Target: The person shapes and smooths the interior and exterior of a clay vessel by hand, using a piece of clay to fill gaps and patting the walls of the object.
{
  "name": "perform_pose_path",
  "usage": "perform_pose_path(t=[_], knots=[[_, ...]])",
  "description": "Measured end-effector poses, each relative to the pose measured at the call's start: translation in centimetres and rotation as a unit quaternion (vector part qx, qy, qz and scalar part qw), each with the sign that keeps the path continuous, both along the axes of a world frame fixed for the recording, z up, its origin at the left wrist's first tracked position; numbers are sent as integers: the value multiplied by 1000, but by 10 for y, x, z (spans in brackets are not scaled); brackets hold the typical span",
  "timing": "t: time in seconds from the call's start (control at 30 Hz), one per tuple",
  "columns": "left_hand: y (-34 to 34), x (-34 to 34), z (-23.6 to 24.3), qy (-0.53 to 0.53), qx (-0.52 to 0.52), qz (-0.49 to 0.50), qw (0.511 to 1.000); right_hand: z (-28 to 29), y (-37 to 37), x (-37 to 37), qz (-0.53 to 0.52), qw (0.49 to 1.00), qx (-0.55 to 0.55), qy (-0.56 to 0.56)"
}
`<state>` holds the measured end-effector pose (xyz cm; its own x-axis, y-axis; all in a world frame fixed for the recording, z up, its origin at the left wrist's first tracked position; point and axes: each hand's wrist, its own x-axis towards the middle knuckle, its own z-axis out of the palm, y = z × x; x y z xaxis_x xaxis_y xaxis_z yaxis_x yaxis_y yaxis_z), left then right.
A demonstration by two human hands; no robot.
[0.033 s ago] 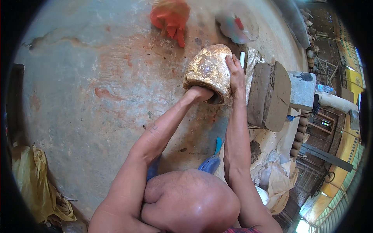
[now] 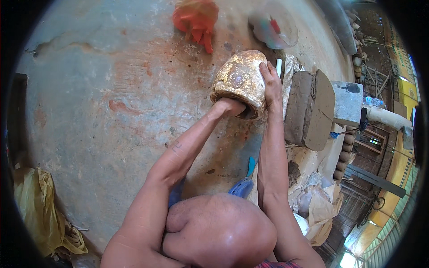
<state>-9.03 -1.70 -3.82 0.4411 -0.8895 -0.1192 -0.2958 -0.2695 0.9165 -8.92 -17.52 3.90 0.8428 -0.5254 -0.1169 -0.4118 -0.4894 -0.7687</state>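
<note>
A hollow, thick-walled dome-shaped vessel [image 2: 239,78], mottled cream, yellow and brown, is tilted with its open mouth toward me. My left hand [image 2: 230,107] reaches into that mouth. Its fingers are hidden inside, against the wall as far as I can tell. Along the vessel's right side lies my right hand [image 2: 271,85], palm pressed to the outer wall and fingers pointing away from me. Both hands hold the vessel between them above the stained floor [image 2: 107,147]. Just right of my right hand sits a large block of grey-brown clay [image 2: 308,109].
A red-orange bundle [image 2: 195,20] and a round clear plastic piece [image 2: 275,31] lie beyond the vessel. A short white rod [image 2: 279,68] and a grey block [image 2: 347,103] flank the clay. Near my knee [image 2: 219,228] are a blue sandal [image 2: 241,188] and crumpled plastic [image 2: 319,201]. Yellowish sheeting [image 2: 38,207] lies left.
</note>
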Motion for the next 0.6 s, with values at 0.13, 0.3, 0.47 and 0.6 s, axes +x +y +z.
perform_pose_path(t=[0.13, 0.3, 0.47, 0.6], knots=[[6, -10, 1, 1, 70, -89, 994, 0, -1, 0, 4, 999, -29, 16], [16, -21, -16, 26, -49, 18, 998, 3, 0, 3, 15, 1000, -2, 5], [10, -18, -18, 47, 31, 62, 996, -1, -1, 2, 20, 1000, 11, 2], [29, -44, -3, 45, -71, 83, 993, 5, -5, -4, -3, 999, -48, 17]])
